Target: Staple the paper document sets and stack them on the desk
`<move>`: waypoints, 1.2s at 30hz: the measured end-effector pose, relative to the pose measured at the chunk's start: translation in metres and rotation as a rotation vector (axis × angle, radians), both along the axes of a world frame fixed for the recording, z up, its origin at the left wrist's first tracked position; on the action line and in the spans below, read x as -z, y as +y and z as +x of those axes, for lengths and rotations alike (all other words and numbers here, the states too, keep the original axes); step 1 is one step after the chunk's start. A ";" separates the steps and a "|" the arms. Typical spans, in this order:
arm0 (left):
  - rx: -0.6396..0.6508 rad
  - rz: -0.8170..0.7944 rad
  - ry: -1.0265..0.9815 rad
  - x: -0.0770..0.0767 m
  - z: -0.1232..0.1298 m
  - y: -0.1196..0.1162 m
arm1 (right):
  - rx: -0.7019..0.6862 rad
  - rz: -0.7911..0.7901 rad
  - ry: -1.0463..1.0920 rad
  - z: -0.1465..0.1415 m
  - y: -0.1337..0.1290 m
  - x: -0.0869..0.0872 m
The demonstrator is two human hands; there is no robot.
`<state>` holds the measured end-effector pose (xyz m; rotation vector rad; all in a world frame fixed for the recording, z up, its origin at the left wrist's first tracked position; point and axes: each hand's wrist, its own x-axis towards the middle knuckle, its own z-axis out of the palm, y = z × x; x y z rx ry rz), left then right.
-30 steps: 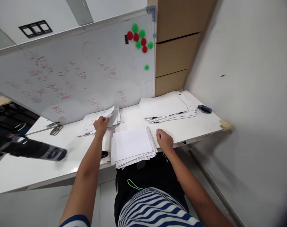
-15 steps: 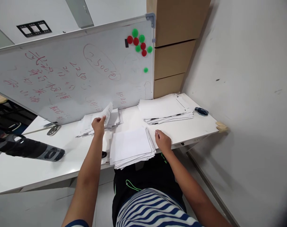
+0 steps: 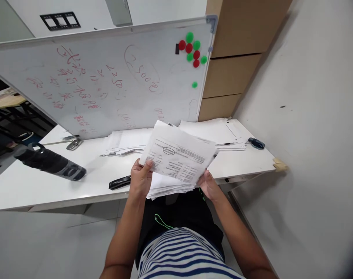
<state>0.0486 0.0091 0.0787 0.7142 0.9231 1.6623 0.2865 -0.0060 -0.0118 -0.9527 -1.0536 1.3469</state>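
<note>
A printed sheet of paper [image 3: 179, 155], with a dark oval mark near its top left, is held up between both hands; a darker edge behind its right side suggests more than one sheet. My left hand [image 3: 142, 179] pinches its lower left corner, thumb on top. At the lower right corner, my right hand [image 3: 209, 184] grips the edge. Directly below lies a stack of paper [image 3: 170, 190] at the table's front edge, partly hidden by the held sheet. Behind to the left is another paper pile [image 3: 126, 140], and a third paper pile [image 3: 214, 130] lies behind to the right.
On the white table [image 3: 100, 166] are a black stapler [image 3: 119, 182], a dark bottle [image 3: 54, 162], a grey oval object [image 3: 74, 144] and a dark blue object [image 3: 256, 143]. A whiteboard [image 3: 100, 89] with magnets stands behind, cardboard boxes [image 3: 234, 73] beside it. A wall closes the right side.
My left hand has brought the printed paper from the left pile to above the front stack. My right hand, closed beside that stack before, now grips the paper's right corner. The view has shifted left.
</note>
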 end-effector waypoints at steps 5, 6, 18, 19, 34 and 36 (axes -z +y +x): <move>-0.028 -0.121 0.083 0.032 -0.018 -0.024 | 0.183 -0.054 -0.113 -0.016 -0.016 -0.025; -0.005 -0.140 0.120 0.035 -0.024 -0.028 | 0.211 -0.058 -0.150 -0.017 -0.015 -0.028; 0.273 -0.252 0.338 0.040 -0.062 -0.043 | 0.149 0.017 -0.301 -0.024 -0.006 -0.043; 0.260 -0.260 0.337 0.042 -0.063 -0.042 | 0.144 0.014 -0.303 -0.025 -0.007 -0.042; 0.029 -0.205 0.351 0.062 -0.067 -0.035 | 0.143 0.017 -0.379 -0.027 -0.012 -0.029; 0.028 -0.212 0.337 0.061 -0.068 -0.036 | 0.154 0.017 -0.392 -0.027 -0.013 -0.029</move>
